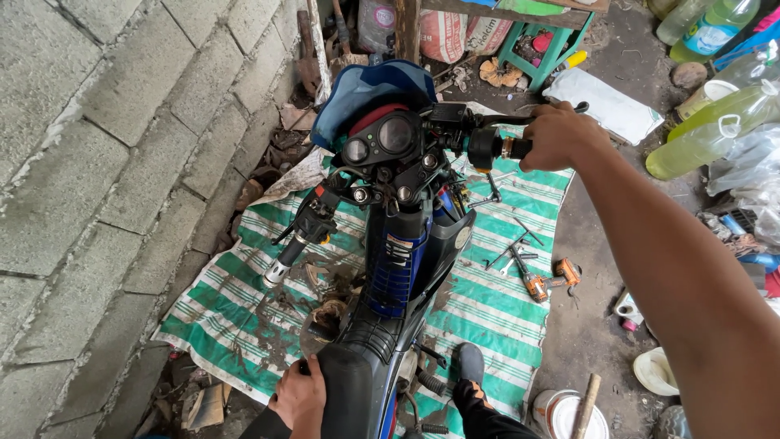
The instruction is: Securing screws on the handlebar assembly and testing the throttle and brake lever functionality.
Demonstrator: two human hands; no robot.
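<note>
Standing over the motorcycle point(398, 244) like that, you look to be steadying or shifting it on the green-and-white striped tarp point(487, 301), which is spread on the dirt floor right beside the block wall point(97, 162). The bike sits roughly in the middle of the tarp, front end pointing away from you and bars turned, with a lot of bodywork off.

Your right hand point(561, 134) is wrapped tight around the right handlebar grip point(487, 148). Your left hand point(299, 398) is down low at the left side of the black seat point(349, 390), fingers curled on its edge. My guess is the step is holding or walking the bike. If so, any push wants both holds kept firm and the bars kept from flopping, since the left bar end point(280, 268) hangs free with nothing on it.

Counting stuff: one bike, one tarp, two gauge dials point(378, 140) up front, one orange cordless drill point(540, 284) lying on the tarp to the right, a few loose wrenches point(512, 252) just beside it (can't count exactly), and at least three greenish plastic bottles point(707, 138) over on the far right. One foot in a dark shoe point(470, 366) is planted by the bike's right side.
</note>
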